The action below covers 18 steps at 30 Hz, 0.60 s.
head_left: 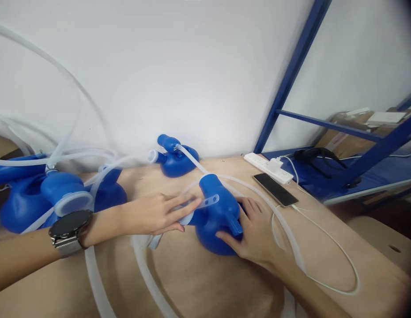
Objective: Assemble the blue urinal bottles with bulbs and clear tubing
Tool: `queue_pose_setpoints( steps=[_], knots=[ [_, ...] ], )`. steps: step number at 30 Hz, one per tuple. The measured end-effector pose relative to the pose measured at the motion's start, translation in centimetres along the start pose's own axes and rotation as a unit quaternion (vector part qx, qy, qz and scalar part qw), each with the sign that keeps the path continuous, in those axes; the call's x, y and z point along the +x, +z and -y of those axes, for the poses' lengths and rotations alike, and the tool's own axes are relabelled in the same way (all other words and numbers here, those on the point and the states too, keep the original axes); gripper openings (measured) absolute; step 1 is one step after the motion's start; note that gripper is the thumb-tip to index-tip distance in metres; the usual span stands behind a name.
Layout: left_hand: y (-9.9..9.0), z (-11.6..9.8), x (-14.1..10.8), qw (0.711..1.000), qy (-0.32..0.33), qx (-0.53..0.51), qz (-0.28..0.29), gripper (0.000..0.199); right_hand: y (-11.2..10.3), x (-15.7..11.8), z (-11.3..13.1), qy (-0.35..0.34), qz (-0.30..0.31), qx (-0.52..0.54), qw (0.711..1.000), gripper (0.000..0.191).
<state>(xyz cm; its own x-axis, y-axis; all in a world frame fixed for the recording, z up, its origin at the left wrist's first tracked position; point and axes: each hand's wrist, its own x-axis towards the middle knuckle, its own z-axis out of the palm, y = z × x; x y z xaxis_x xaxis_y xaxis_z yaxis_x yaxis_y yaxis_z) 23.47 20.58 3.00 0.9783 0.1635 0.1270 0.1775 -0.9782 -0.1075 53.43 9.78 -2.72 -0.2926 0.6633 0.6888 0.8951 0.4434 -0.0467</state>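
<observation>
A blue plastic urinal bottle (214,238) with a handle and two necks rests on the table in front of me. My right hand (254,227) is closed around its handle side, with the thumb across the near side and the fingers partly hidden behind. My left hand (160,214), wearing a dark watch (71,225) on its wrist, is at the bottle's left neck. Its thumb and fingers pinch the translucent cap (187,219), which they partly cover. The cap's clear strap (210,201), with holes in it, sticks out past the fingertips over the bottle.
Similar blue bottles stand by the wall (179,165) and at left (24,205), with translucent hoses (150,278) looping over the table. To the right lie a phone (275,190), a white power strip (268,168) and a charging cable (337,247), beside a blue metal rack (291,70).
</observation>
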Motion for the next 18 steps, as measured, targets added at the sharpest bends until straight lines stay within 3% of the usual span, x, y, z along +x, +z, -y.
queue_pose_setpoints(
  steps=[3, 7, 12, 18],
  knots=[
    [1.8, 0.6, 0.4, 0.994, 0.035, 0.102, 0.019, 0.079, -0.2, 0.0, 0.3, 0.004, 0.011, 0.019, 1.000, 0.063],
    [2.3, 1.0, 0.6, 0.991, 0.053, 0.122, -0.015, 0.083, -0.2, -0.2, 0.5, 0.015, 0.021, 0.030, 0.999, 0.059],
    [1.6, 0.2, 0.6, 0.998, -0.007, 0.061, -0.004, 0.083, -0.1, -0.6, 0.3, 0.008, 0.025, 0.025, 0.999, 0.065],
    [2.4, -2.2, 0.3, 0.988, -0.109, 0.106, -0.021, 0.073, 0.0, -0.6, 0.4, 0.007, 0.021, 0.004, 1.000, 0.066]
  ],
)
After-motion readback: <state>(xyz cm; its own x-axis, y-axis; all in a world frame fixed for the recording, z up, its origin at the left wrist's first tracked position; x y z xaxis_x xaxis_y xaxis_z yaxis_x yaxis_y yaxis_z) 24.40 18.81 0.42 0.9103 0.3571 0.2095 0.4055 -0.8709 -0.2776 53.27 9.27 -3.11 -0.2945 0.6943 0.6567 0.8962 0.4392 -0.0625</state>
